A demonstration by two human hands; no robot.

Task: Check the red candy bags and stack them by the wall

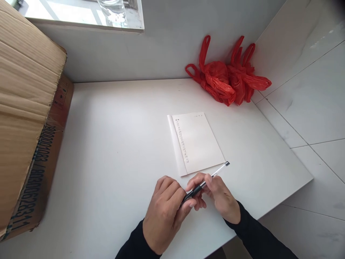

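Note:
A pen (202, 184) with a clear barrel and a black front end slants up to the right between my hands. My left hand (168, 207) is closed round its lower black end, which is partly hidden by the fingers. Thumb and fingers of my right hand (215, 192) pinch the pen near its middle. Just beyond the hands lies a notebook (201, 144), open to a page with a column of handwritten figures down its left side. Both hands are above the white table, near the notebook's lower edge.
A large cardboard box (29, 93) with printed numbers stands along the left side. Red plastic bags (226, 81) lie bunched in the back right corner. A window sill (81, 16) holds a clear container (113, 10). Tiled wall borders the white table (113, 151) on the right.

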